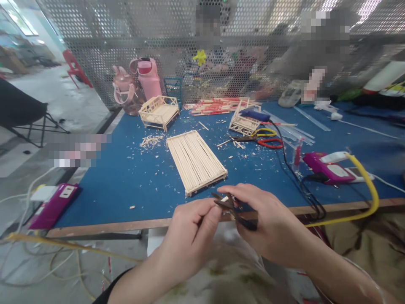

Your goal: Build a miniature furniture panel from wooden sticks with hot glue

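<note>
My right hand (268, 219) is closed around dark cutting pliers (233, 209), whose jaws point left at the table's front edge. Between the jaws lies the pale end of a short wooden stick (225, 199). My left hand (194, 230) pinches that stick with thumb and forefinger, so most of it is hidden. Just beyond both hands, a flat panel of wooden sticks (198, 160) rests on the blue table (120, 181). Farther back on the left stands a small stick-built model with railings (160, 112).
Red-and-yellow-handled scissors (261, 138) lie beside another stick frame (242, 122) and a blue corded tool (255, 114). Purple power strips (330, 169) sit at both sides. Red-and-white sticks (218, 105) and pink bottles (149, 80) line the perforated screen (104, 55). Wood scraps litter the table.
</note>
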Demonstrator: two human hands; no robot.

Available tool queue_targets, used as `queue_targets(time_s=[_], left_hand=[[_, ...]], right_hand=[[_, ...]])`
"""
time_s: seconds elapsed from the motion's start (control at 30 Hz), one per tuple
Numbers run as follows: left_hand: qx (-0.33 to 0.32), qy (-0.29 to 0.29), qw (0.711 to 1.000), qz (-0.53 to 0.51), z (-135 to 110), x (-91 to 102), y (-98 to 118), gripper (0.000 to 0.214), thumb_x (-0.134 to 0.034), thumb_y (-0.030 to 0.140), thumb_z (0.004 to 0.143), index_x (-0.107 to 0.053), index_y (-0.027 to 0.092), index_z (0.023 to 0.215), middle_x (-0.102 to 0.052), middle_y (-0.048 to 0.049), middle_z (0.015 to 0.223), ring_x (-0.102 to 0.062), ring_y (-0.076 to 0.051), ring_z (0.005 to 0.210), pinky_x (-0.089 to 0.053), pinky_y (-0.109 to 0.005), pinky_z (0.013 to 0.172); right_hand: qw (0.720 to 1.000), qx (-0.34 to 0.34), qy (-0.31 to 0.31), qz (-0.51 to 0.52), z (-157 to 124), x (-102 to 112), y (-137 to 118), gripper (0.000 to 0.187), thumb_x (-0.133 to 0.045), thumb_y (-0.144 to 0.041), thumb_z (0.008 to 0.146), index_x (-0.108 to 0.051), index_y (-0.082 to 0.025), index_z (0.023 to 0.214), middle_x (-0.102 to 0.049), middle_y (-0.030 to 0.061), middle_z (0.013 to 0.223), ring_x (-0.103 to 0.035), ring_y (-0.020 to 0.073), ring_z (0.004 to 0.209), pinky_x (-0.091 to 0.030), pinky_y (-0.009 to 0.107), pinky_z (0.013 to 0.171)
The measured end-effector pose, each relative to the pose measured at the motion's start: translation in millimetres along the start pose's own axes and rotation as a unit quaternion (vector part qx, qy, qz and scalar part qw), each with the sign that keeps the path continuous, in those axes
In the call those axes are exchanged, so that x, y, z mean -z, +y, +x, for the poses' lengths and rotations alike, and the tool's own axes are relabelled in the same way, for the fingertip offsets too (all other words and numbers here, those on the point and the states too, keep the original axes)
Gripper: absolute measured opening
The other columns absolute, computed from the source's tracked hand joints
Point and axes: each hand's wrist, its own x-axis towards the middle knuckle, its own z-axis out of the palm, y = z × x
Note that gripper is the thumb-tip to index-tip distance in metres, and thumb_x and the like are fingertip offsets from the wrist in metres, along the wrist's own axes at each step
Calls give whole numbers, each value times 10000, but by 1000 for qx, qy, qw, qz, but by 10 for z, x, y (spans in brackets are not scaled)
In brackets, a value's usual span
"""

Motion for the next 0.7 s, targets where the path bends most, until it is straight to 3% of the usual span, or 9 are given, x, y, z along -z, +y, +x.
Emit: queue_targets(time_s=[0.23, 0.47, 0.6, 0.7], left_hand=[[2, -17, 1000, 4, -14, -7, 28, 312, -398, 267, 970, -693, 181, 922, -715, -34, 850, -623, -143, 753, -455, -235, 680], [-10, -5, 999, 53, -9, -18, 34, 316, -386, 253, 966, -618, 177, 766, -660, -9, 727, -575, -117, 664, -422, -213, 613], [-26, 12, 995, 98, -21, -35, 34, 333, -392, 240, 957, -543, 179, 667, -573, 16, 612, -490, -94, 559, -368, -198, 534], [-38, 19, 991, 127, -33, -63, 22, 336, -388, 219, 948, -520, 181, 642, -532, 23, 576, -441, -85, 518, -339, -199, 507]], right_hand=[[1000, 11, 0, -20, -26, 51, -22, 513, -507, -90, 695, -525, -160, 1203, -677, 108, 971, -626, 234, 873, -544, 374, 740], [998, 26, 44, -44, -38, -31, 5, 505, -502, -105, 680, -508, -166, 1181, -667, 107, 938, -618, 238, 845, -529, 380, 732], [997, 47, 39, -47, -7, -60, 31, 349, -478, -133, 675, -527, -178, 1018, -666, 80, 822, -610, 211, 722, -487, 317, 632], [999, 53, 7, -12, 14, -49, 50, 176, -454, -144, 681, -492, -208, 840, -585, 11, 660, -512, 154, 575, -407, 259, 529]])
